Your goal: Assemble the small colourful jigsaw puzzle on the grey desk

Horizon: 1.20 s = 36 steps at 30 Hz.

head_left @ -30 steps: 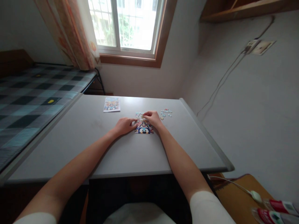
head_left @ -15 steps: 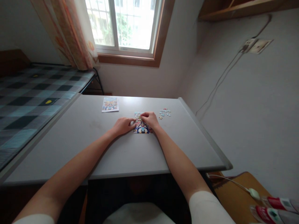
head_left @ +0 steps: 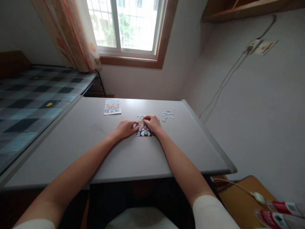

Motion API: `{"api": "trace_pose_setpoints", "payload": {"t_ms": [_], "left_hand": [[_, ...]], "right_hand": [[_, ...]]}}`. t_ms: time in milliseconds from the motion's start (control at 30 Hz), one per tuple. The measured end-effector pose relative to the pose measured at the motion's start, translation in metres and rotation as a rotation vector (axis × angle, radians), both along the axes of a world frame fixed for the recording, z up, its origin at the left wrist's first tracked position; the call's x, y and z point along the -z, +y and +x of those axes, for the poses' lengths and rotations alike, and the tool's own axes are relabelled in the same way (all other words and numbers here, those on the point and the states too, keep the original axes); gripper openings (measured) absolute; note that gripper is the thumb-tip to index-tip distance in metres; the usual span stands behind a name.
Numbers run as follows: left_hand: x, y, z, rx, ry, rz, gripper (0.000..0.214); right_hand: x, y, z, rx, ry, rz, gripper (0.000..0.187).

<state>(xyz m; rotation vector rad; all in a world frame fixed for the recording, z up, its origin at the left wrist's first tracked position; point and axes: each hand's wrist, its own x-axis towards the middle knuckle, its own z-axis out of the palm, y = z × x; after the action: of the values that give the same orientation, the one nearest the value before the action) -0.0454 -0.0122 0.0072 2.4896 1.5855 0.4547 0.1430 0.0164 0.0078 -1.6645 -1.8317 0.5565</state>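
A small colourful jigsaw puzzle (head_left: 144, 131) lies partly assembled on the grey table (head_left: 119, 152). My left hand (head_left: 126, 128) rests at its left edge, fingers curled and touching the puzzle's side. My right hand (head_left: 151, 122) lies over the puzzle's upper right part with fingertips pinched together at the top edge; what they pinch is too small to make out. Several loose puzzle pieces (head_left: 168, 115) lie scattered just right of my right hand.
A printed reference picture (head_left: 112, 106) lies at the table's far left. A bed with a checked cover (head_left: 30, 101) adjoins the table on the left. A window (head_left: 126, 25) is behind; a white wall runs along the right. A wooden stool with a cable (head_left: 240, 190) stands at the lower right.
My right hand has drawn slightly left and nearer over the puzzle's top. My left hand stays at the left edge. The view has shifted a little.
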Motion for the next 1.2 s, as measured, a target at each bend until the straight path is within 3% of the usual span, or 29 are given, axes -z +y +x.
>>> {"api": "trace_pose_setpoints", "payload": {"t_ms": [733,967,1200], "left_hand": [[0.0,0.0,-0.001,-0.006,-0.004,0.001,0.041],[0.003,0.002,-0.001,0.013,-0.002,0.002,0.041],[-0.003,-0.001,0.0,0.003,0.005,-0.02,0.043]], "right_hand": [[0.001,-0.004,-0.008,-0.025,-0.159,0.044,0.018],[0.0,-0.008,-0.013,0.024,-0.189,0.041,0.018],[-0.017,0.007,0.009,0.112,-0.046,0.095,0.018]]}}
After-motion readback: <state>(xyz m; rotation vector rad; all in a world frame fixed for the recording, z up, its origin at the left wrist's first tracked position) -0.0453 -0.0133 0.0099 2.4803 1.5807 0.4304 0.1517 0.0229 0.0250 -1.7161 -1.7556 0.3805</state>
